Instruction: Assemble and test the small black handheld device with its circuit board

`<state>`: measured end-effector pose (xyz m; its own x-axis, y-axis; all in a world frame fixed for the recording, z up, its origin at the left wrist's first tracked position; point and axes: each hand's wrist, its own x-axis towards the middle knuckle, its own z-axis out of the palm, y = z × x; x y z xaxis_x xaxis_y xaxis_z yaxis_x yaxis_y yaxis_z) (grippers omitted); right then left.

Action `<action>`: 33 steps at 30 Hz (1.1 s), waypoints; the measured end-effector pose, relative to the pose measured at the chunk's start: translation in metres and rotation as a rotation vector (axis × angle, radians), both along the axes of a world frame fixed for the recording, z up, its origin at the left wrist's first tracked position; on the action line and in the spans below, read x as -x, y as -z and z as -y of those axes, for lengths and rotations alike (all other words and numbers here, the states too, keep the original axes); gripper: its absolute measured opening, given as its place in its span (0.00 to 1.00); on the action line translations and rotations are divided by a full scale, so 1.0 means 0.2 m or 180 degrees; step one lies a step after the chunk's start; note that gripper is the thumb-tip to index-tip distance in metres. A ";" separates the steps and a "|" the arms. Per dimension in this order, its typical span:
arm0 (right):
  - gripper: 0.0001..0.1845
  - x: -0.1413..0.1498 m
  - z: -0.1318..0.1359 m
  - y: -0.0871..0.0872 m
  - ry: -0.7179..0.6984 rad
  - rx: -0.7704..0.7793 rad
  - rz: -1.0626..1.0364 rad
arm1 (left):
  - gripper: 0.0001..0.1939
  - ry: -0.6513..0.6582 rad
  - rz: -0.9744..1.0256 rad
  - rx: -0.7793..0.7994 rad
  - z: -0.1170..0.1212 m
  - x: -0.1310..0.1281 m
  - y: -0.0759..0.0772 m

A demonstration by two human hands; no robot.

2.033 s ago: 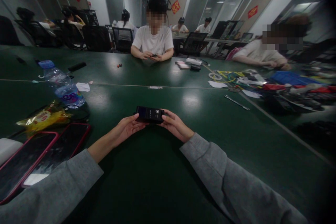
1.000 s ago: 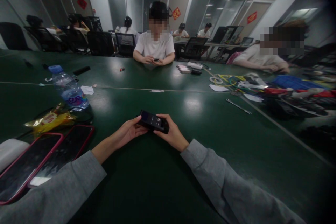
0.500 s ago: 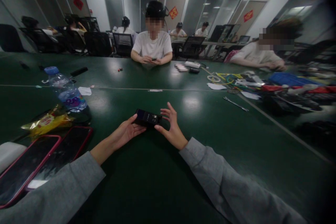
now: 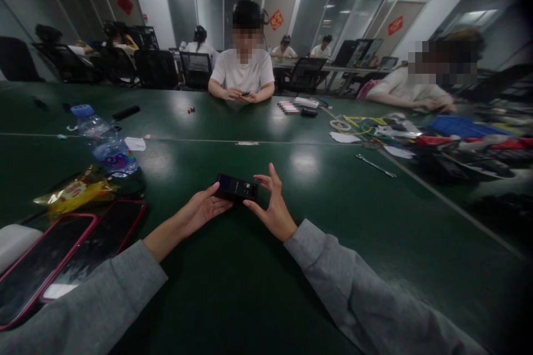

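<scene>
A small black box-shaped device (image 4: 235,187) with pale markings on its upper face is tilted just above or on the green table; which of the two is unclear. My left hand (image 4: 203,203) grips its left end, thumb on top and fingers underneath. At the other end, my right hand (image 4: 275,205) has its fingers apart in a loose C shape. Its thumb tip is at the device's near right corner, and I cannot tell whether it touches.
Left of my hands are a water bottle (image 4: 109,144), a yellow wrapper (image 4: 79,194) and two red-edged phones (image 4: 45,263). A wrench (image 4: 376,166) lies to the right, before a pile of cables (image 4: 366,125). A person (image 4: 242,69) sits opposite, holding a small object.
My right hand has shifted very slightly, its index finger a bit more upright and the thumb nearer the device. My left hand keeps its grip. The view has shifted marginally.
</scene>
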<state>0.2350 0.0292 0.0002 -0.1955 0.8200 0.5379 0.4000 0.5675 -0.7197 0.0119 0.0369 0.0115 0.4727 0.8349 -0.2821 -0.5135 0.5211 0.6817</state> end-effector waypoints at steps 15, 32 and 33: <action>0.45 -0.01 0.01 -0.03 -0.0212 0.0037 0.0671 | 0.25 0.0080 -0.0094 -0.0117 0.01 0.00 0.00; 0.30 -0.01 -0.01 -0.02 -0.0330 0.0036 0.0725 | 0.22 0.0108 -0.0101 -0.0180 0.02 0.00 -0.02; 0.29 -0.01 -0.01 -0.02 -0.0339 0.0042 0.0718 | 0.22 0.0115 -0.0072 -0.0188 0.01 0.00 -0.02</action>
